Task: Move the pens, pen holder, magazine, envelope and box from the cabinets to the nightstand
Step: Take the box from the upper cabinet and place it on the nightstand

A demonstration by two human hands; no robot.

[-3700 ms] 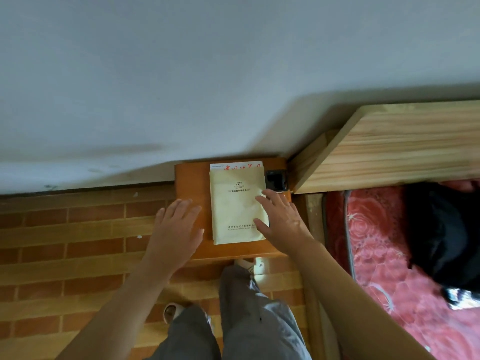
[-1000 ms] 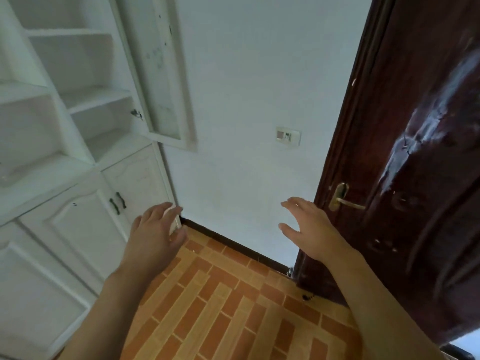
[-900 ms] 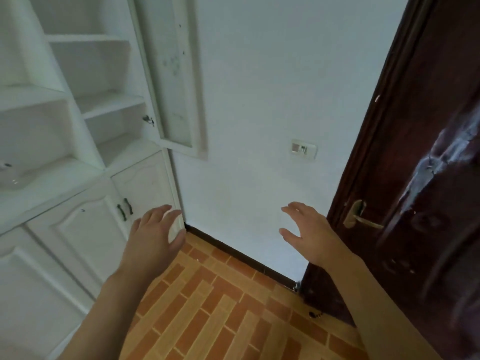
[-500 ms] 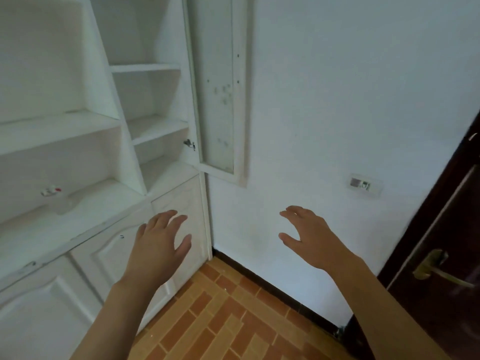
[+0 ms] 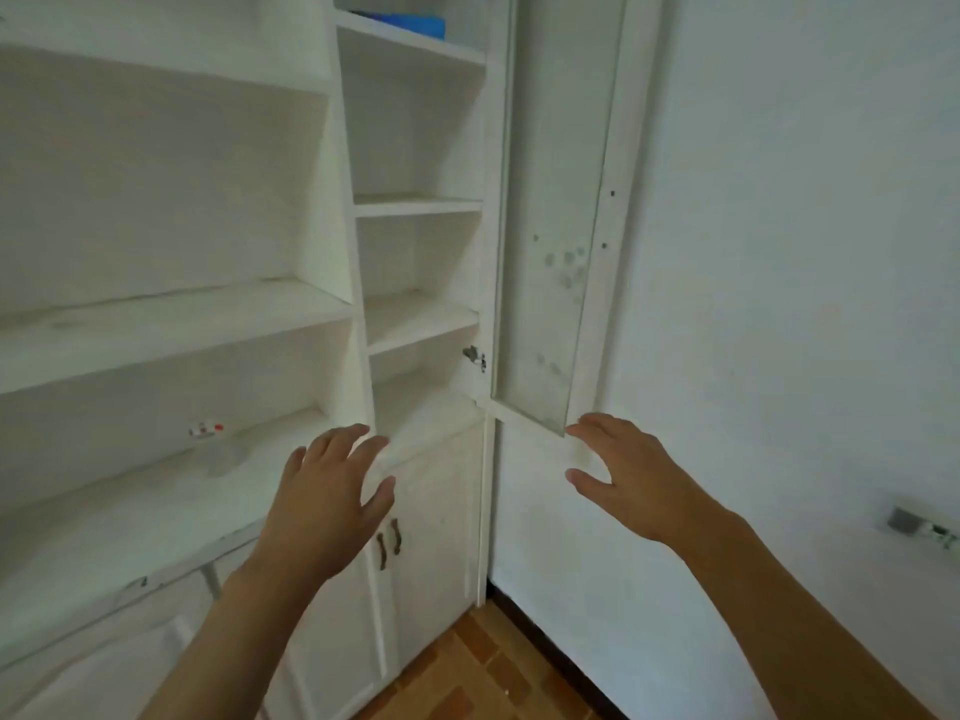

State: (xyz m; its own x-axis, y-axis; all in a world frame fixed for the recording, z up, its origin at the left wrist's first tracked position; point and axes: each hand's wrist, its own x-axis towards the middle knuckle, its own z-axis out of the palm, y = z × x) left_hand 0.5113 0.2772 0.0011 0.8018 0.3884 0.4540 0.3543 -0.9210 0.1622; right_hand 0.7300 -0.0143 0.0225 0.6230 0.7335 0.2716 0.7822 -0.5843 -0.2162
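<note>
I face the white cabinets. A blue box lies on a high shelf of the narrow right column, partly cut off by the frame's top. A small white and red object sits on the lower wide shelf on the left; I cannot tell what it is. My left hand is raised with fingers spread, holding nothing, in front of the lower shelf's edge. My right hand is also open and empty, just below the bottom corner of the open glass door. The nightstand is out of view.
Closed lower cabinet doors with dark handles stand below the shelves. A white wall with a socket fills the right side. Brick-pattern floor shows at the bottom.
The view has turned from the nightstand, past the dark door, to the cabinets. Both hands stayed open and empty, raised in front of me, and the shelves came closer.
</note>
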